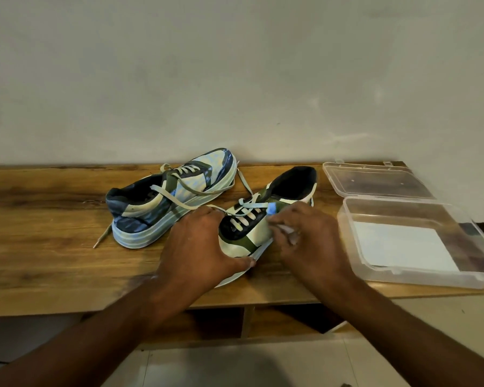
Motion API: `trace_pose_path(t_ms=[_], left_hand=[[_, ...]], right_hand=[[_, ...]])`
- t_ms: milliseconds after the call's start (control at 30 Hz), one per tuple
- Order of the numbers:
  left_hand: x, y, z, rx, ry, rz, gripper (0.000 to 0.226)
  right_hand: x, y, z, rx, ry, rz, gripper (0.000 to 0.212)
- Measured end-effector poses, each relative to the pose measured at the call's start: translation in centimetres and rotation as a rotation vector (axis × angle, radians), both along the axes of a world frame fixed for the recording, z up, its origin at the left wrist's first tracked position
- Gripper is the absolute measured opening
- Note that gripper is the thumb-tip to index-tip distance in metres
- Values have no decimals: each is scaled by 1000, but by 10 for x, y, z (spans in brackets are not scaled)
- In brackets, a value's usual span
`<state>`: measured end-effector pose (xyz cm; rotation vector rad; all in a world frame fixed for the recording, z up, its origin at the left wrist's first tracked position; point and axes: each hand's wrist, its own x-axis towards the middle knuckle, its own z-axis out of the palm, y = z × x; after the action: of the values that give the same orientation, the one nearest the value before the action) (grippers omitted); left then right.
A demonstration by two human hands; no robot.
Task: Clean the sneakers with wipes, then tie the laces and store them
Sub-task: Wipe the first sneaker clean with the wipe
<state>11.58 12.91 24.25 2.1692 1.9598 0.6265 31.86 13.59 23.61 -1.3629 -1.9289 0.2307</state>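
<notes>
**On the desk: wiping the near sneaker's side**

At the front edge of the desk (53,263) we had the near sneaker (252,227) between our hands. Its long axis ran from the toe, close to us and slightly left, back to the heel, far and to the right, beside the open plastic box (414,241). Our left hand (201,247) curled round the toe, gripping it steady. Our right hand (305,236) pinched a wipe (287,229) against the shoe's side.

We judged the main risk was the toe, which sat at the desk's edge: a hard rub could push the shoe off. The loose laces (246,208) could also snag our fingers. The far sneaker (171,196) lay apart, toe to the right, laces untied.
</notes>
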Motion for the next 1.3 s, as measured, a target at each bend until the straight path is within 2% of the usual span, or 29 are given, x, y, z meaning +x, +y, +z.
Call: trace_pose_path(t_ms=[100,233,333,533,700,767,900,967,1133,1200,1300], left_hand=[[0,0,2,-6,8,-3,88],[0,-4,4,-8,32,-6,92],[1,-5,4,-12,51,-9,93],[2,-3,3,-3,46,-5,90],[3,-3,2,12,80,0,89],[3,-3,2,15,85,2,89],[3,-3,2,13,61,-7,82],[2,-4,3,9,63,-13,82],[4,-6,8,-3,79,9,88],[6,-7,12,-23,108,15,88],[9,-12,20,-67,221,46,88]], right_hand=[[1,-2,1,-20,-109,80,25],[33,15,8,2,128,-133,21],[36,16,5,-17,205,-193,18],[3,-3,-6,-11,-2,12,19],[23,18,8,1,198,-158,19],[15,16,7,-2,167,-149,21],[-15,-3,-3,9,-16,31,24],[-15,-3,-2,-3,-45,72,24],[25,18,7,-122,190,-163,17],[39,25,6,-128,220,-245,16],[42,28,-1,-170,247,-254,18]])
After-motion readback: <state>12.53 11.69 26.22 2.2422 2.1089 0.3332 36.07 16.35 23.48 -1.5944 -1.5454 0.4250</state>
